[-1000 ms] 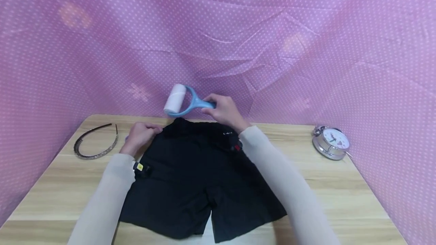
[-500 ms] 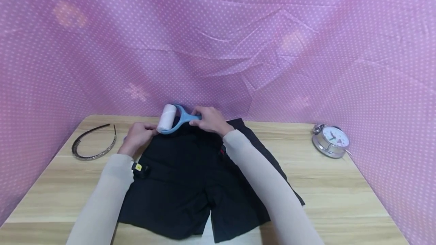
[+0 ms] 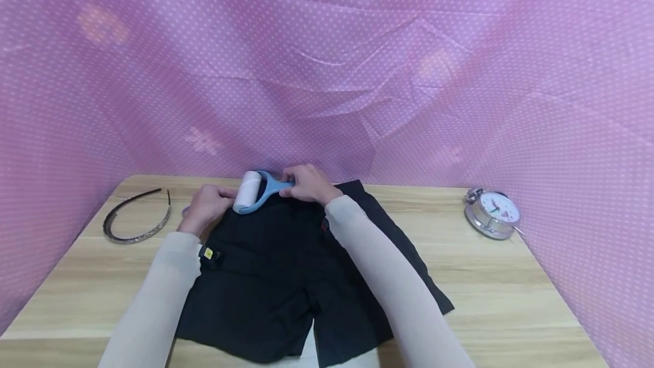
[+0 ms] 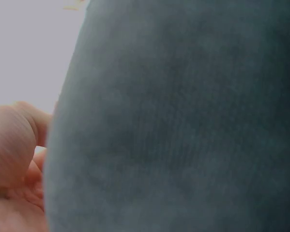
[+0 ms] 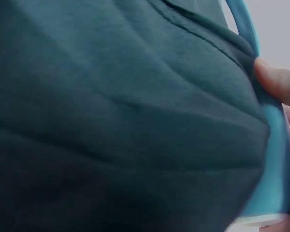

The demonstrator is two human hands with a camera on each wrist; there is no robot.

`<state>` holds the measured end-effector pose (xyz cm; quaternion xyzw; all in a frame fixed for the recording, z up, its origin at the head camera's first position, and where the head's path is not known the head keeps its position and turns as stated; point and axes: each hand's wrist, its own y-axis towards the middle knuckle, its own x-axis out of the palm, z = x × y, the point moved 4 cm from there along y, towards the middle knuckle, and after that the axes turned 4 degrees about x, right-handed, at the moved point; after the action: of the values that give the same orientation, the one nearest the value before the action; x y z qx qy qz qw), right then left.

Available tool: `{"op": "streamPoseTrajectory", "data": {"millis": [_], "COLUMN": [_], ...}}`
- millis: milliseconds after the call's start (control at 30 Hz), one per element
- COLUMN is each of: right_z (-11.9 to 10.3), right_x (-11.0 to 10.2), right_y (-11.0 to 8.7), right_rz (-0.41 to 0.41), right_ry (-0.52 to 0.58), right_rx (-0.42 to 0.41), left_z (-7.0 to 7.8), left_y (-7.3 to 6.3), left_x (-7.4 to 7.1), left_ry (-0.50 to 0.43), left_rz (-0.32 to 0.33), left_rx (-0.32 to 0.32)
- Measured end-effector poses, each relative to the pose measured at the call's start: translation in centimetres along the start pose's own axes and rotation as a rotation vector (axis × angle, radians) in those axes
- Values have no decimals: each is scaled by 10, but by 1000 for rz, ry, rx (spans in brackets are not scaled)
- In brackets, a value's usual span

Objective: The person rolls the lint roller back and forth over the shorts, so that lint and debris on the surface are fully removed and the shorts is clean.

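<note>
The right sleeve (image 3: 386, 283) covers part of the shorts (image 3: 260, 277) and leaves the frame below them. At the shorts' waist, the right grip (image 3: 309, 184) hides the end of the roller's (image 3: 247, 191) handle. Left of the shorts, a purple thing (image 3: 185, 210) is mostly covered by the left grip (image 3: 206, 204); I can't tell what it is. Right of the shorts, the clock's (image 3: 494, 214) dial markings are too small to read. In the left wrist view, blurred dark cloth hides the left fingertips.
</note>
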<state>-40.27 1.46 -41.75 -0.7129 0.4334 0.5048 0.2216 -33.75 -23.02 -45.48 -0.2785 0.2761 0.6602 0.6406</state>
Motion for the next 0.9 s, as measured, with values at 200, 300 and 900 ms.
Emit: {"op": "streamPoseTrajectory", "data": {"millis": [200, 300, 900], "right_z": [0, 0, 3], "right_x": [1, 1, -3], "right_y": [4, 5, 0], "right_rz": [-27, -39, -53], "right_ry": [28, 42, 58], "right_rx": [19, 24, 22], "left_z": [3, 2, 7], "left_y": [-3, -4, -2], "left_x": [0, 0, 2], "left_ry": [41, 46, 53], "left_rz": [2, 6, 82], "left_rx": [20, 14, 38]}}
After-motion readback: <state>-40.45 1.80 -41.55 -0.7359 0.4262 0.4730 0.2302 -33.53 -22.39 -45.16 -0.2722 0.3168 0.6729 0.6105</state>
